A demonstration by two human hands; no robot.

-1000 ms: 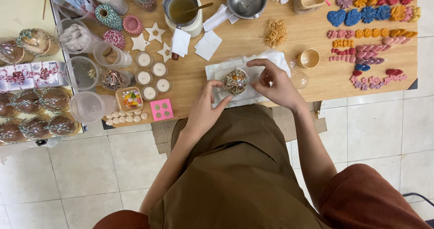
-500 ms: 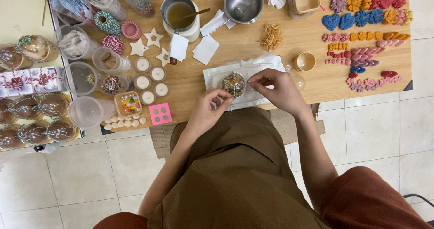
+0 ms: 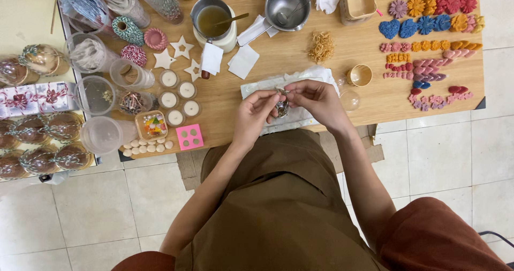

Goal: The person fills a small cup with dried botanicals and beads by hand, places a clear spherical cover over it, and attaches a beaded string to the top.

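Clear ball ornament (image 3: 281, 108); small, round, dark speckled filling; pinched between both hands' fingers (image 3: 270, 95)

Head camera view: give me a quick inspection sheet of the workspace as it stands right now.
Surface: wooden table, crowded; white sheet at the near edge under the hands.
Job's things: small round clear ornament, held between both hands above the sheet.
Clutter: metal pot, wax pitcher with spoon, tealights, twine spools, pink mould, coloured wax shapes, plastic cups, wrapped globes far left.
Grippers: left hand and right hand both pinch the ornament's top.
Cables: nothing seen.
Surroundings: tiled floor; cardboard under the table.
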